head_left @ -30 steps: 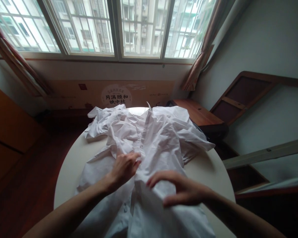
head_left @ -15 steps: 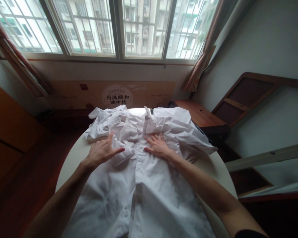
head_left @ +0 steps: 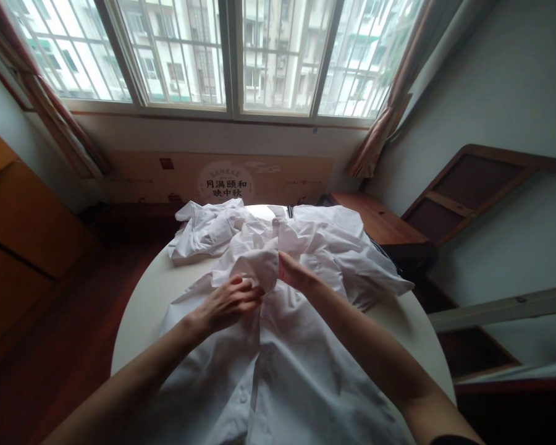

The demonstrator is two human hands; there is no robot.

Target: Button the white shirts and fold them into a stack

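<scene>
A white button-up shirt (head_left: 296, 364) lies spread over a round, pale table (head_left: 136, 327), its front placket running toward me. Near the collar end, a flap of the front is lifted and folded up between my hands. My left hand (head_left: 234, 300) has its fingers curled closed on the lower edge of this flap. Against the flap's right edge, my right hand (head_left: 294, 272) grips the cloth, its fingertips mostly hidden behind the fabric. Rumpled sleeves lie at the far left and far right of the table.
Beyond the table stand a printed panel (head_left: 167, 176) and a barred window (head_left: 185, 62) with curtains. A low brown wooden cabinet (head_left: 375, 216) is behind on the right. An orange-brown cupboard (head_left: 13, 235) stands at the left.
Both hands lay spread on the shirt before. My left hand has moved right and closed on the cloth; the right has turned on edge. A flap of the front is now raised between them.
</scene>
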